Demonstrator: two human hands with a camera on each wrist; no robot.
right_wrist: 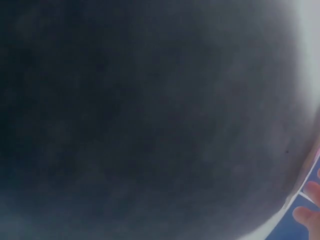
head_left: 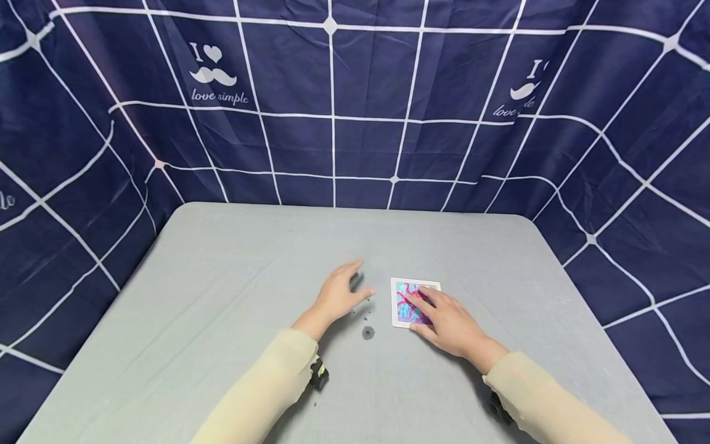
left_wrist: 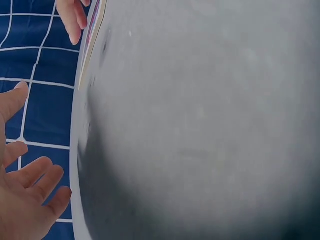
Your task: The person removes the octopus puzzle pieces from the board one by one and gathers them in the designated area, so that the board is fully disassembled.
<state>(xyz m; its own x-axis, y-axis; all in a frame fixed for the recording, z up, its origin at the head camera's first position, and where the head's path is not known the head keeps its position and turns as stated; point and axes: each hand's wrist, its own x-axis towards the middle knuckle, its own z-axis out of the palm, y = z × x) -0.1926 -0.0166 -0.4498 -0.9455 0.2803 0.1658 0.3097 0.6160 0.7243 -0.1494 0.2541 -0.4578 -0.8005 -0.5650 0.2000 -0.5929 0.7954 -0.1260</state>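
Object: a flat, square panel with a white border and a glossy-looking blue, pink and red picture [head_left: 407, 312]. It lies picture-up on the light-grey, round-cornered table [head_left: 238, 271], right of the midline. The left wrist view shows it edge-on as a thin slab.

Handling (judged): probably light and stiff, like board or plastic; material not confirmed. The face may be slippery and could mark under fingertips. Best hold is by opposite white borders, thumb against the near edge, fingers over the far edge. Lying flat, it leaves little lip to get under; sliding looks easier than lifting straight up.

Hands: the right hand [head_left: 452, 324] spreads its fingers over the panel's right part, thumb by the near border; no closed grip seen, pressure cannot be told. The left hand [head_left: 337, 295] is to the panel's left, apart from it, thumb and fingers parted with nothing between them.

Surroundings: a dark round mark [head_left: 368, 333] with small specks near the left hand. Black wrist devices [head_left: 318, 374] show below the cream sleeves [head_left: 261, 382]. Navy cloth with white grid lines [head_left: 366, 74] hangs behind and at both sides. Main obstruction: the right hand itself, which covers the panel's right border in part.
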